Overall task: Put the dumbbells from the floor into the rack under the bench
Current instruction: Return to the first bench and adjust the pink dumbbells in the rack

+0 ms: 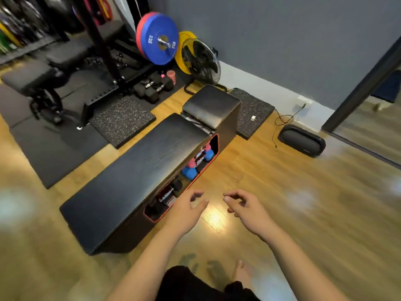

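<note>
Apparently most of the tidying is behind us: the rack (pixel 184 177) under the bench (pixel 134 170), a red-edged opening along the bench's side, already holds dumbbells, and the wooden floor right in front of it is bare. Going from nine o'clock toward three: a padded gym bench (pixel 28 77) sits far over at ten o'clock, then a cluster of black hex dumbbells (pixel 152 89) lies on the dark mat at about eleven o'clock, with a pink dumbbell (pixel 170 76) just behind them; these are the only ones still on the floor, so they look like what is left to carry over. I count three or four black ones there, blurred, and one pink. Inside the rack I can make out two blue heads, two pink ones and several black and chrome ones nearer six o'clock, though shadow hides the exact number. The left hand (pixel 187 205) hovers just beside the rack's opening, fingers loosely curled, holding nothing; the right hand (pixel 245 205), at about five o'clock from the rack, is likewise half-curled and empty. One blue weight plate (pixel 161 43) and one fan (pixel 200 59) stand at twelve.
</note>
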Action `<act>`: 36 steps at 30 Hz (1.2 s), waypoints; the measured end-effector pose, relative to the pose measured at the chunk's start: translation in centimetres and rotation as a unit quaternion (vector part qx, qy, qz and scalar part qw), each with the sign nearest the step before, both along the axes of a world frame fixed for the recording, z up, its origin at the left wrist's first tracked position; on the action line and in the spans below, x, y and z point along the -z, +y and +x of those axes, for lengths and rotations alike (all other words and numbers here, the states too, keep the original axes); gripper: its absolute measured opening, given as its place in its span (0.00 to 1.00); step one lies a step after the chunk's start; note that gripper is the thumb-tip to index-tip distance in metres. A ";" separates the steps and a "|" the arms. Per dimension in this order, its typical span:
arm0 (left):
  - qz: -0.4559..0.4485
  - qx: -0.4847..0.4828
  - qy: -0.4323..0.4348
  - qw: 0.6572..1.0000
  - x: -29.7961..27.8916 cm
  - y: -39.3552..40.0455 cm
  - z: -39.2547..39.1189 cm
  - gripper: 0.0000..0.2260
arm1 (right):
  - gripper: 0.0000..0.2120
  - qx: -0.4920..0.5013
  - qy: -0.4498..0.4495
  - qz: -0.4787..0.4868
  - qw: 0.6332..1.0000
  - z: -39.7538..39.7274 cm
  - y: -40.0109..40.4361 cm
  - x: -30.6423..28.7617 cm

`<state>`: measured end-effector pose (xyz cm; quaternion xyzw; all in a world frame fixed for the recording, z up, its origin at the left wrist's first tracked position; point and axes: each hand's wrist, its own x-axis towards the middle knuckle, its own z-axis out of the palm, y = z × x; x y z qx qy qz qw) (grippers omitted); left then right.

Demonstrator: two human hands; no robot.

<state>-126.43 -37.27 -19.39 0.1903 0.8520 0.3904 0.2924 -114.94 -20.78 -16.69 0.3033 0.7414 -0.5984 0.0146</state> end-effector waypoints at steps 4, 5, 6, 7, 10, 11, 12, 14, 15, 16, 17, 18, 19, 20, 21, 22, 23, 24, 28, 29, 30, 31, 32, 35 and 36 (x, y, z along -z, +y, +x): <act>-0.006 -0.069 -0.005 0.998 0.0 -0.8 2.8 0.14 | 0.03 -0.089 -0.003 0.004 0.996 -1.3 1.5 1.0; -0.008 -0.085 -0.007 0.996 0.2 -1.3 3.5 0.14 | 0.04 -0.101 -0.003 -0.001 0.995 -1.6 1.4 1.1; -0.009 -0.103 -0.008 0.995 0.5 -1.8 4.0 0.14 | 0.04 -0.111 0.000 -0.006 0.994 -2.1 1.3 1.3; -0.014 -0.118 -0.009 0.993 0.6 -2.3 4.3 0.14 | 0.04 -0.123 0.003 -0.009 0.992 -2.6 1.2 1.3; -0.033 -0.171 -0.011 0.985 0.9 -4.0 3.8 0.14 | 0.04 -0.154 0.000 -0.014 0.988 -4.3 0.4 1.5; -0.035 -0.190 -0.009 0.981 0.6 -4.5 3.4 0.14 | 0.04 -0.159 -0.004 -0.017 0.987 -4.8 0.1 1.5; -0.030 -0.216 -0.002 0.976 0.4 -4.9 3.0 0.13 | 0.04 -0.172 -0.003 -0.018 0.985 -5.5 -0.1 1.6; -0.013 -0.269 0.010 0.963 0.1 -5.6 2.0 0.12 | 0.05 -0.201 -0.016 -0.021 0.979 -6.8 -0.5 1.9; -0.003 -0.294 0.014 0.956 0.0 -5.8 1.5 0.11 | 0.06 -0.217 -0.024 -0.020 0.976 -7.3 -0.6 2.2; 0.005 -0.317 0.015 0.948 0.2 -6.0 1.1 0.10 | 0.06 -0.230 -0.031 -0.021 0.972 -7.7 -0.7 2.5; 0.011 -0.333 0.012 0.943 0.4 -6.0 0.7 0.10 | 0.07 -0.237 -0.036 -0.021 0.971 -8.3 -0.7 2.9; 0.017 -0.345 0.006 0.938 0.8 -6.0 0.3 0.10 | 0.07 -0.239 -0.042 -0.021 0.970 -9.0 -0.7 3.3; 0.021 -0.352 -0.002 0.936 1.3 -5.9 -0.2 0.09 | 0.06 -0.240 -0.048 -0.020 0.969 -9.7 -0.6 3.8; 0.023 -0.355 -0.006 0.935 1.8 -5.8 -0.8 0.09 | 0.05 -0.240 -0.055 -0.021 0.969 -10.6 -0.5 4.3; 0.023 -0.356 -0.008 0.934 2.4 -5.8 -1.5 0.09 | 0.04 -0.242 -0.063 -0.021 0.968 -11.5 -0.6 4.8; 0.025 -0.357 -0.011 0.934 3.2 -5.8 -2.4 0.09 | 0.03 -0.244 -0.070 -0.022 0.967 -12.5 -0.7 5.4; 0.025 -0.355 -0.019 0.934 3.9 -5.8 -3.2 0.09 | 0.03 -0.245 -0.078 -0.021 0.966 -13.4 -0.8 6.0; 0.020 -0.350 -0.031 0.936 4.7 -5.8 -4.1 0.09 | 0.03 -0.243 -0.083 -0.020 0.966 -14.3 -0.9 6.7; -0.004 -0.333 -0.038 0.942 7.7 -5.1 -8.2 0.11 | 0.03 -0.244 -0.097 -0.010 0.965 -18.1 -0.6 9.1; -0.007 -0.326 -0.029 0.945 8.5 -4.9 -9.0 0.11 | 0.03 -0.250 -0.101 -0.007 0.963 -19.0 -0.4 9.8; -0.019 -0.321 -0.028 0.946 9.5 -4.8 -9.9 0.12 | 0.03 -0.254 -0.108 -0.004 0.961 -20.0 -0.2 11.0; -0.035 -0.320 -0.034 0.946 10.7 -4.8 -10.5 0.12 | 0.03 -0.255 -0.118 0.000 0.960 -20.8 0.1 12.3; -0.050 -0.325 -0.044 0.944 12.3 -4.8 -11.0 0.12 | 0.03 -0.255 -0.125 0.005 0.959 -21.7 0.3 13.9; -0.066 -0.348 -0.060 0.933 20.1 -4.5 -12.6 0.09 | 0.03 -0.284 -0.120 0.044 0.950 -25.2 1.2 21.2; -0.066 -0.356 -0.067 0.930 23.5 -4.4 -13.1 0.08 | 0.04 -0.296 -0.117 0.059 0.946 -26.3 1.4 24.5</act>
